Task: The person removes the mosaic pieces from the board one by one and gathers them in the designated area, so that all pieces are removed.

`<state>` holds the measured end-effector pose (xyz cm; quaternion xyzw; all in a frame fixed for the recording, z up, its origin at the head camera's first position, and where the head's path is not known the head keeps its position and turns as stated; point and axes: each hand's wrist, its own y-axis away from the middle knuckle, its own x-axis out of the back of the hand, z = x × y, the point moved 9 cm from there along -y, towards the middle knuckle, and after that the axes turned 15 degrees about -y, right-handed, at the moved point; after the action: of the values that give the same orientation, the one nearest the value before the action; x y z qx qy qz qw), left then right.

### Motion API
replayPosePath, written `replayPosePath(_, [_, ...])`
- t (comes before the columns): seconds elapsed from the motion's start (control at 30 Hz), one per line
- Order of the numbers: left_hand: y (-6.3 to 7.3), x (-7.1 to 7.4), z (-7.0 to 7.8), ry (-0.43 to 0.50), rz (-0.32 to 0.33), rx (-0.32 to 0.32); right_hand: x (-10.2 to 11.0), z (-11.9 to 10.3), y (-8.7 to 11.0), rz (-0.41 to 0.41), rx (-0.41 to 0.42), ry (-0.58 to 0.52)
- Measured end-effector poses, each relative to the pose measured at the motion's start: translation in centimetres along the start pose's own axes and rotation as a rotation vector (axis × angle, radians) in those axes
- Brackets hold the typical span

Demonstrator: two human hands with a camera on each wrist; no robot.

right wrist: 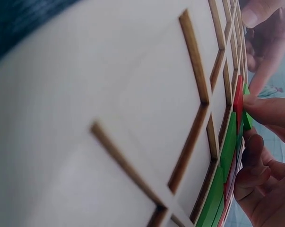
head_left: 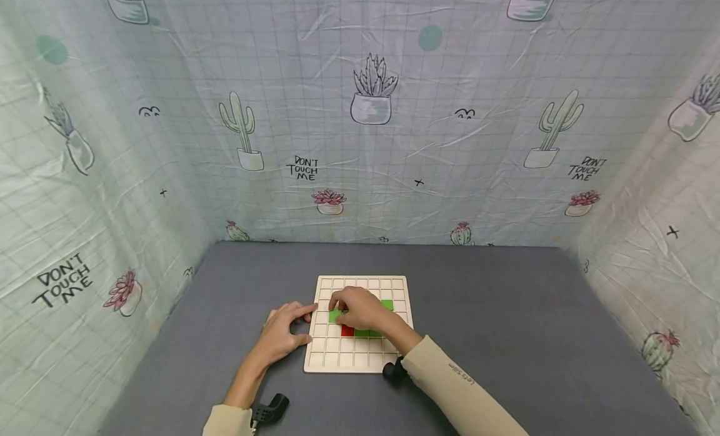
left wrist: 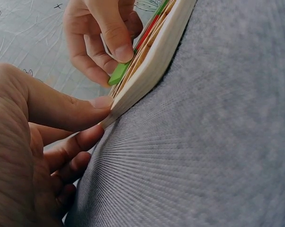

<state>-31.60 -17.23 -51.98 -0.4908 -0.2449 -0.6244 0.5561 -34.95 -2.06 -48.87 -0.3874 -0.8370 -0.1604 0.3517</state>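
Observation:
A square wooden grid board (head_left: 323,360) lies on the table. My right hand (head_left: 362,308) reaches over it and pinches a green square tile (left wrist: 117,74) between thumb and fingers, at the left part of the grid. Close by sit a red tile (head_left: 347,331) and green tiles (head_left: 362,333) in the cells; more coloured tiles are partly hidden under the right hand. My left hand (head_left: 278,333) is at the board's left side, its thumb and index finger stretched out and touching the edge.
The dark grey table (head_left: 484,298) spreads around the board. A patterned cloth (head_left: 416,142) with cactus drawings hangs behind and at both sides. Black wrist-camera mounts (head_left: 272,409) stick out beside both wrists, the right one close to the board's front edge.

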Motion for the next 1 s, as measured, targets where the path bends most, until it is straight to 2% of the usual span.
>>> replayPosePath(0.3, [0.00, 0.20, 0.05, 0.011, 0.002, 0.003, 0.23, -0.35, 0.04, -0.002, 0.025, 0.018])
replayPosePath(1.0, [0.32, 0.12, 0.15, 0.042, 0.019, -0.022, -0.02, 0.17, 0.03, -0.007, 0.027, -0.119])
